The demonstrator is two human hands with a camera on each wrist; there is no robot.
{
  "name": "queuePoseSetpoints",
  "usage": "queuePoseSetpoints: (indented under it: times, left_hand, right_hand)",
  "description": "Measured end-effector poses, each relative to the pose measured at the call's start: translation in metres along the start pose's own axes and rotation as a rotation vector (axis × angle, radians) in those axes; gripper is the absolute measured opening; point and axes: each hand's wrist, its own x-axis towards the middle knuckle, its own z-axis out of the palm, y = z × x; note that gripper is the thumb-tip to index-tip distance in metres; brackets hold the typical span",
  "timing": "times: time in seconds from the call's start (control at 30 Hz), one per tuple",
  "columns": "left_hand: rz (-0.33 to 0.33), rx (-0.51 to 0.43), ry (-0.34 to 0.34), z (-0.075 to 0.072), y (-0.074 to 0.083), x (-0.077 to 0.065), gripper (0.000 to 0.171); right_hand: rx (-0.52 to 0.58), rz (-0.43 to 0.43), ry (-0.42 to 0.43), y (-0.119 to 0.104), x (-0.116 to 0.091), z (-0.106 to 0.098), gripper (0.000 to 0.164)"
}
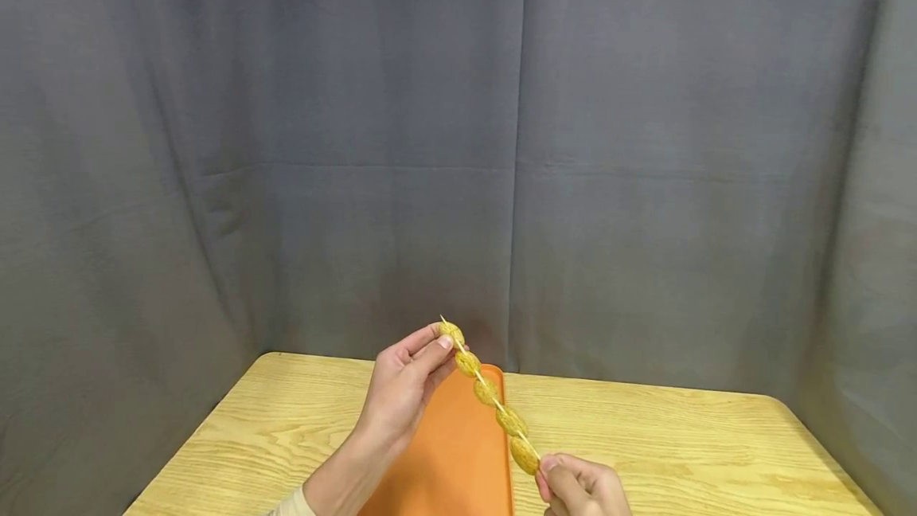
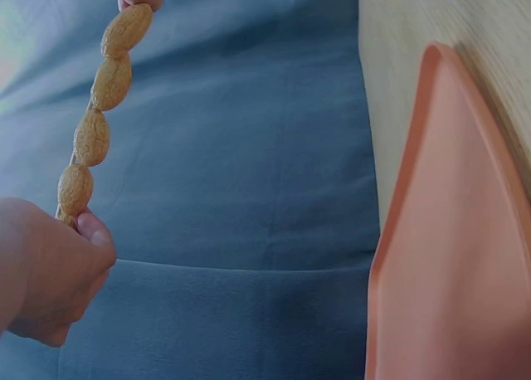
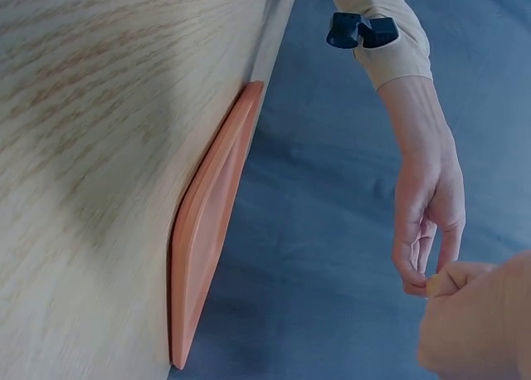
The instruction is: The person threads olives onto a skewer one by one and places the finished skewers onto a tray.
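A thin wooden skewer threaded with several wrinkled, oval, yellow-brown pieces [image 1: 486, 392] is held up slantwise above the tray. My left hand [image 1: 401, 392] pinches the topmost piece between thumb and fingers, just below the skewer's pointed tip. At the lower end, my right hand [image 1: 583, 486] pinches the skewer close under the bottom piece. The left wrist view shows the row of pieces [image 2: 91, 138] stretched between both hands. In the right wrist view, the right hand [image 3: 473, 323] overlaps the left hand's fingertips and the skewer is hidden.
An orange tray [image 1: 458, 452] with a raised rim lies on the light wooden table [image 1: 688, 436] beneath the hands. Grey curtains [image 1: 387, 142] hang behind the table and on both sides. A dark device [image 3: 362, 30] is strapped over the left sleeve.
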Motion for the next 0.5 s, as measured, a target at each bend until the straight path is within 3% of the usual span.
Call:
queuePoseSetpoints:
  times: [0.5]
  left_hand:
    - [0.023,-0.015,0.026,0.0017,-0.0015,0.0007,0.028]
  right_hand:
    - [0.007,-0.011,-0.01,-0.0014,0.0005,0.0002,0.028]
